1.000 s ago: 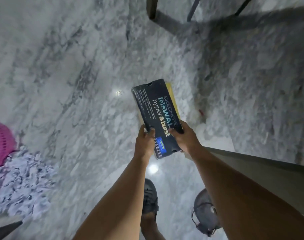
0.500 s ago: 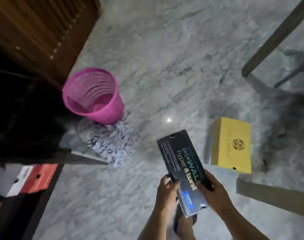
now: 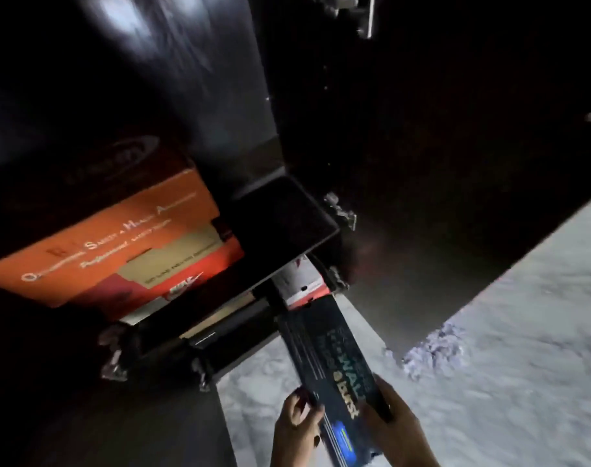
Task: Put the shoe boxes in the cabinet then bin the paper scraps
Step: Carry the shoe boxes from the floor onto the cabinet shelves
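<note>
Both hands hold a dark blue shoe box (image 3: 331,369) by its near end: my left hand (image 3: 295,426) grips the left edge, my right hand (image 3: 393,423) the right edge. The box's far end points at the open dark cabinet (image 3: 287,214), close to a red and white shoe box (image 3: 304,281) on a low shelf. An orange shoe box (image 3: 112,237) lies on the shelf above, with a red and tan box (image 3: 172,274) beneath it. A pile of paper scraps (image 3: 432,352) sits on the floor to the right.
The open cabinet door (image 3: 456,163) stands dark on the right, its lower edge by the scraps. Metal hinges (image 3: 113,362) stick out at the cabinet's front. Grey marble floor (image 3: 523,332) spreads to the right and below my hands.
My view has swung left from the floor to the open cabinet. The blue box, held in both hands, has come up to the cabinet's low shelf. The pink bin and yellow box have left the view.
</note>
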`<action>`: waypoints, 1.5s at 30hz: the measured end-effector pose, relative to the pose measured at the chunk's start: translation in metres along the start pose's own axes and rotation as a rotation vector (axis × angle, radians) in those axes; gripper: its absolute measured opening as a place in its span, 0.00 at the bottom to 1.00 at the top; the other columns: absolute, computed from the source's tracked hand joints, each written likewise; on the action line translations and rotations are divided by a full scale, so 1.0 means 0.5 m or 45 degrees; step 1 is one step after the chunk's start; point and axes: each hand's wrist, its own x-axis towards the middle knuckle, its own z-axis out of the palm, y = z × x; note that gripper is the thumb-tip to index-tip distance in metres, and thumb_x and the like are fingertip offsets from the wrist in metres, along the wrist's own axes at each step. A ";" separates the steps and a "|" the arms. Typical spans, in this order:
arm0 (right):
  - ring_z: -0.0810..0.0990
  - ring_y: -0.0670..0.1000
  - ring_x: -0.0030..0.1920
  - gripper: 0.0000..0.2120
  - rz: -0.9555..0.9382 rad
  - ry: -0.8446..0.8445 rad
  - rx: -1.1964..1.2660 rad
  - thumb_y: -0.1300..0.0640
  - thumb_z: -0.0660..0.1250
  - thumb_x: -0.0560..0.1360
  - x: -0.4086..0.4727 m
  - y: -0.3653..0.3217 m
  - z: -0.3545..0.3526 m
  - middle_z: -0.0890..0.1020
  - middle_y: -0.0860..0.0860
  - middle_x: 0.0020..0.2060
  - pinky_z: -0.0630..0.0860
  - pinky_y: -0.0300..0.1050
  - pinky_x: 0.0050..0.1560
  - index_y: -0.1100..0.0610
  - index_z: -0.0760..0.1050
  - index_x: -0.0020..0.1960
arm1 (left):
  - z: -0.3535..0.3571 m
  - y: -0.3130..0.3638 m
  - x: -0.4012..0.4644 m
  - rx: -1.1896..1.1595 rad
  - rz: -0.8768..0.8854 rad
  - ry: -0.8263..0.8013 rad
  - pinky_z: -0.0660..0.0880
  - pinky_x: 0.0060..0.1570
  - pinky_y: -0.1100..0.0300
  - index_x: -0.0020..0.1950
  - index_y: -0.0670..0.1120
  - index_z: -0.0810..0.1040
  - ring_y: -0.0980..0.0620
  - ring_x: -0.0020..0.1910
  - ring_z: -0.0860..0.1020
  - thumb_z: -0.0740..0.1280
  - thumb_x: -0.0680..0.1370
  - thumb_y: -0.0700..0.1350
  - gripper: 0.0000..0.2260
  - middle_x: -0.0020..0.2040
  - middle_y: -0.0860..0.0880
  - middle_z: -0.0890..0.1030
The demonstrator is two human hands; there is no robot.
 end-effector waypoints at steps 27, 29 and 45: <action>0.70 0.61 0.73 0.34 -0.439 -0.131 -0.087 0.37 0.69 0.77 0.607 -0.465 0.060 0.63 0.61 0.76 0.73 0.56 0.71 0.29 0.56 0.78 | 0.131 0.462 0.393 0.410 0.959 0.508 0.77 0.57 0.60 0.80 0.52 0.63 0.52 0.62 0.80 0.61 0.78 0.61 0.31 0.65 0.49 0.81; 0.72 0.62 0.72 0.36 -0.395 -0.149 -0.084 0.27 0.65 0.69 0.624 -0.470 0.063 0.65 0.58 0.77 0.75 0.58 0.69 0.20 0.53 0.73 | 0.135 0.466 0.396 0.435 0.955 0.529 0.78 0.60 0.54 0.81 0.53 0.62 0.51 0.61 0.80 0.62 0.81 0.61 0.30 0.65 0.48 0.81; 0.72 0.56 0.75 0.35 0.502 0.114 0.164 0.42 0.65 0.81 0.119 0.091 -0.125 0.71 0.55 0.77 0.68 0.46 0.73 0.53 0.58 0.82 | 0.181 -0.012 0.200 0.831 0.118 0.025 0.81 0.54 0.38 0.45 0.54 0.80 0.41 0.51 0.84 0.67 0.71 0.71 0.21 0.49 0.45 0.85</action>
